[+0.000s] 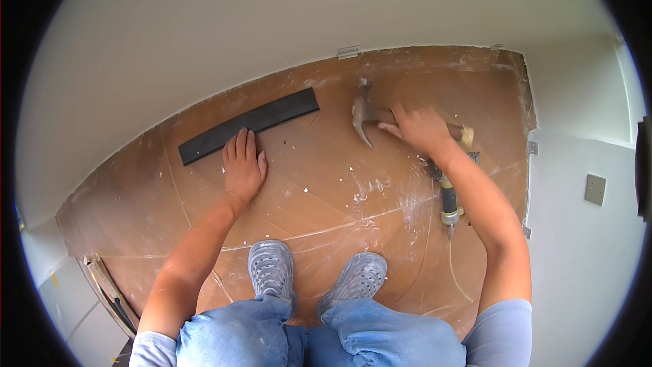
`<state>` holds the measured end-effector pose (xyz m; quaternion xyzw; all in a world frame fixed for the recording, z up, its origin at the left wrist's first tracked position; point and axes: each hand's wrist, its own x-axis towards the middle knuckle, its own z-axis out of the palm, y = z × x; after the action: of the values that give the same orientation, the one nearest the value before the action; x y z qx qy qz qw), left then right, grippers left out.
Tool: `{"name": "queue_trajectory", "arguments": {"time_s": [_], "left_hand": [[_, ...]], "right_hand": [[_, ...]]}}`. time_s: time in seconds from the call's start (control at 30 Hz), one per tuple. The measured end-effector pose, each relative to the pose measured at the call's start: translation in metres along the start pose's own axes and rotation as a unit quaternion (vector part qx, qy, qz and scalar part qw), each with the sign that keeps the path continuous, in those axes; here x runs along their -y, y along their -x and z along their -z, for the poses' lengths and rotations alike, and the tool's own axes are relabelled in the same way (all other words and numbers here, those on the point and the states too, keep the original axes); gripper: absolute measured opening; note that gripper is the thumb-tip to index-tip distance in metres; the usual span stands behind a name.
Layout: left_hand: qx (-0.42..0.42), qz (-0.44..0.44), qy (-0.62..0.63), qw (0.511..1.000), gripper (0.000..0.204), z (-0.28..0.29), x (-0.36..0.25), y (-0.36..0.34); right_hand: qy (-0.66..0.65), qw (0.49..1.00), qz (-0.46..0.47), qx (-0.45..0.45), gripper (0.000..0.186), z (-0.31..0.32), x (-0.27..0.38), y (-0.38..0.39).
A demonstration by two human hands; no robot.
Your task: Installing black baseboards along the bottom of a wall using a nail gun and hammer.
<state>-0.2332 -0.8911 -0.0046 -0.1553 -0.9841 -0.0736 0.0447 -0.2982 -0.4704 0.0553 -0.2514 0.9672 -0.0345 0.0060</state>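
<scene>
A flat black strip of board (251, 126) lies slantwise on the brown-covered floor, ahead and to the left. My left hand (243, 170) is open, its fingers stretched out and the tips resting on the near edge of the strip. To the right, my right hand (420, 129) is closed around the handle of a claw hammer (362, 114), whose head points left and is slightly blurred. Pale tape wraps the handle's end. Below my right forearm, partly hidden by it, lies an air nail gun (448, 197) with a dark grip.
A thin air hose (456, 265) trails from the nail gun toward me. White walls rise ahead and at the right, where a socket plate (595, 189) sits. Long wrapped pieces (109, 292) stand at the lower left. Pale scraps dot the brown floor covering (305, 214) around my shoes.
</scene>
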Motion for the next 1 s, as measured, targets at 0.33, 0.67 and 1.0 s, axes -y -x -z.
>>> {"name": "queue_trajectory", "arguments": {"time_s": [0.33, 0.67, 1.0], "left_hand": [[-0.009, 0.018, 0.04, 0.999, 0.057, -0.006, 0.004, 0.002], [-0.011, 0.019, 0.039, 0.999, 0.059, -0.008, 0.004, 0.001], [-0.002, 0.022, 0.035, 0.999, 0.06, -0.007, 0.003, 0.002]], "right_hand": [[0.025, 0.998, 0.025, 0.057, 0.059, -0.032, -0.029, -0.069], [0.003, 0.996, 0.034, 0.077, 0.06, -0.024, -0.044, -0.074], [-0.017, 0.996, 0.059, 0.07, 0.059, -0.025, -0.059, -0.075]]}}
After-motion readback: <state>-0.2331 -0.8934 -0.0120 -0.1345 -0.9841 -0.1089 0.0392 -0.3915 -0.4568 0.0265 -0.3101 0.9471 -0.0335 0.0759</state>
